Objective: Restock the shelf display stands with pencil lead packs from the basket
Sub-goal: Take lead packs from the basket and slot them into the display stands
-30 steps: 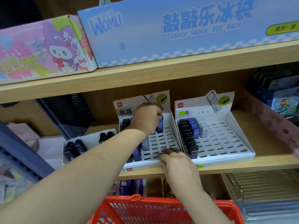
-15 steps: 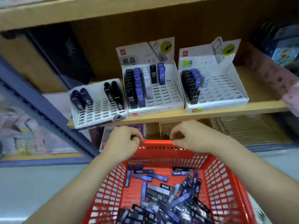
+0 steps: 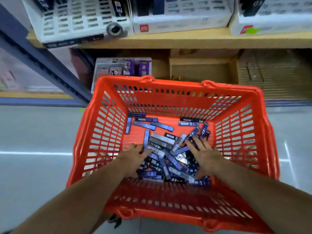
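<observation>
Inside the red basket (image 3: 108, 92), left hand (image 3: 133, 157) and right hand (image 3: 206, 157) spread wide on loose pencil lead packs (image 3: 161, 142), one marked 03

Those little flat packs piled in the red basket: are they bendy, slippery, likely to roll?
Probably stiff: the packs keep straight edges though piled crisscross in the basket. Likely slippery, given their glossy faces, so they may slide apart. Flat-sided, so unlikely to roll.

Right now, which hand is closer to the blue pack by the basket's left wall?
Left. The left hand is close to the blue pack, on its side of the basket; the right hand is across the pile.
</observation>
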A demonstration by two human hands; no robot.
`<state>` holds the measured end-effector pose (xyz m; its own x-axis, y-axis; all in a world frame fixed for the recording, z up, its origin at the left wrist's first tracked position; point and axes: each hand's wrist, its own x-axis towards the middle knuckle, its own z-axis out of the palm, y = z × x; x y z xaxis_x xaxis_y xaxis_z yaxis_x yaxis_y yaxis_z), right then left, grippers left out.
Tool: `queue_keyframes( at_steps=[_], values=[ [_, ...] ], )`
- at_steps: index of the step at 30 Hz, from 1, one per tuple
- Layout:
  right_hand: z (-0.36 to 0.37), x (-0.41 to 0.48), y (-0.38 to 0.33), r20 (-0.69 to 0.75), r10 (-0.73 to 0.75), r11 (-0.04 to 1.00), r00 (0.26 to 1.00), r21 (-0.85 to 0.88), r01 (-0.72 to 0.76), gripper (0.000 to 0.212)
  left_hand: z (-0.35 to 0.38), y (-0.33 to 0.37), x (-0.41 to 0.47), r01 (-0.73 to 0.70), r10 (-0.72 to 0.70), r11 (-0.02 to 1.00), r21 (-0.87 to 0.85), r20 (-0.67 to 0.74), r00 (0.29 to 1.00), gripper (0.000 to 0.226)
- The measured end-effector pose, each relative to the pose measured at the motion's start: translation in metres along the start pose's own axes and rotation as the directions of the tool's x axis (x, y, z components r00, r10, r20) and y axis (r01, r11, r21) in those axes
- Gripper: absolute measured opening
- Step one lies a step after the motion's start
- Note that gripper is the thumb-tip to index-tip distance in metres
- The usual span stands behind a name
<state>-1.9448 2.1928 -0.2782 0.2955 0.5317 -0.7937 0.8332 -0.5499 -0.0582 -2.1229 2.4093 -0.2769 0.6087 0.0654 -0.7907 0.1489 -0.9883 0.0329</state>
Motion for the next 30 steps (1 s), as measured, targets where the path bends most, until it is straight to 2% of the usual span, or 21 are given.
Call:
queue_keyframes(
  at_steps=[2, 4, 8, 12, 16, 18, 23, 26, 28, 30],
  values=[
    [0.012, 0.009, -0.009, 0.014, 0.023, 0.999, 1.0, 0.044, -0.024, 0.143, 0.009, 0.002, 0.003, 0.015, -0.015, 1.0, -0.027, 0.005, 1.0, 0.116],
    [0.018, 0.014, -0.018, -0.026, 0.038, 0.995, 0.999, 0.093, -0.035, 0.141, 0.013, 0.002, 0.006, 0.016, -0.016, 1.0, 0.001, -0.037, 0.999, 0.114],
    [0.015, 0.022, -0.034, -0.174, 0.021, 0.991, 0.985, 0.134, 0.003, 0.121, 0.015, -0.002, 0.016, 0.022, -0.016, 0.999, 0.04, -0.15, 0.989, 0.101],
    [0.007, 0.03, -0.039, -0.28, 0.068, 0.989, 0.958, 0.142, -0.028, 0.11, 0.017, -0.01, 0.02, 0.076, -0.092, 0.991, -0.112, -0.138, 0.986, 0.081],
    [0.011, 0.031, -0.034, -0.244, 0.029, 0.993, 0.969, 0.119, 0.001, 0.106, 0.017, -0.004, 0.018, 0.039, -0.057, 0.993, -0.114, -0.164, 0.985, 0.067],
    [0.015, 0.029, -0.038, -0.203, 0.022, 0.991, 0.979, 0.135, 0.006, 0.104, 0.016, 0.001, 0.019, 0.055, -0.084, 0.982, -0.179, -0.155, 0.984, 0.063],
    [0.012, 0.032, -0.047, -0.177, -0.004, 0.984, 0.984, 0.173, 0.035, 0.072, 0.011, -0.006, 0.022, 0.106, -0.166, 0.941, -0.321, -0.166, 0.972, 0.042],
    [0.012, 0.033, -0.053, -0.174, 0.001, 0.98, 0.985, 0.194, 0.033, 0.064, 0.006, -0.013, 0.023, 0.128, -0.274, 0.816, -0.563, -0.182, 0.944, 0.033],
    [0.011, 0.032, -0.054, -0.158, 0.002, 0.973, 0.987, 0.229, 0.035, 0.059, -0.003, -0.016, 0.022, 0.129, -0.341, 0.682, -0.72, -0.157, 0.927, 0.026],
    [0.007, 0.032, -0.052, -0.148, 0.01, 0.953, 0.989, 0.302, 0.036, 0.043, -0.012, -0.017, 0.021, 0.119, -0.397, 0.502, -0.857, -0.106, 0.912, 0.019]
  ],
)
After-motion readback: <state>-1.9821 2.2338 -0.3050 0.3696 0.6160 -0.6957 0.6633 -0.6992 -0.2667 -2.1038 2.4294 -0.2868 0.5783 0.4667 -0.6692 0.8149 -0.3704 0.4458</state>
